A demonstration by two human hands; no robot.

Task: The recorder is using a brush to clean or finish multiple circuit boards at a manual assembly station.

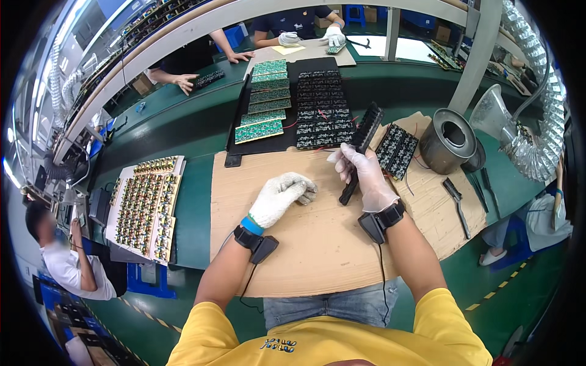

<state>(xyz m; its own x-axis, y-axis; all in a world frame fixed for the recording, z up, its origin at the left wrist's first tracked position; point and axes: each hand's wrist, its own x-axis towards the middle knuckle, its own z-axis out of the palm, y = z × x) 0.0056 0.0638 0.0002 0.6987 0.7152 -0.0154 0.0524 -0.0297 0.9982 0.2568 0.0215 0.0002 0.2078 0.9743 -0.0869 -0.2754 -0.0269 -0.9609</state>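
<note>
My right hand [364, 174], in a thin translucent glove, is closed round a black brush [368, 126]. The bristle end points up and away from me, and the handle comes out below my fingers over the cardboard sheet [278, 244]. To its left is my left hand [282, 198], in a white knitted glove with a blue band at the wrist. Its fingers are curled together above the cardboard, and nothing shows in them. Just right of the brush lies a black circuit board panel [397, 151]. Beyond my hands, a black tray [235, 146] carries green panels [261, 131] and dark panels [323, 107].
A metal canister [448, 143] stands at right, near a second brush [456, 204] and thin tools [488, 189]. A board of populated circuits [141, 213] lies at left. A silver duct [546, 116] hangs at far right. Across the bench, a co-worker's gloved hands [334, 36] handle a panel.
</note>
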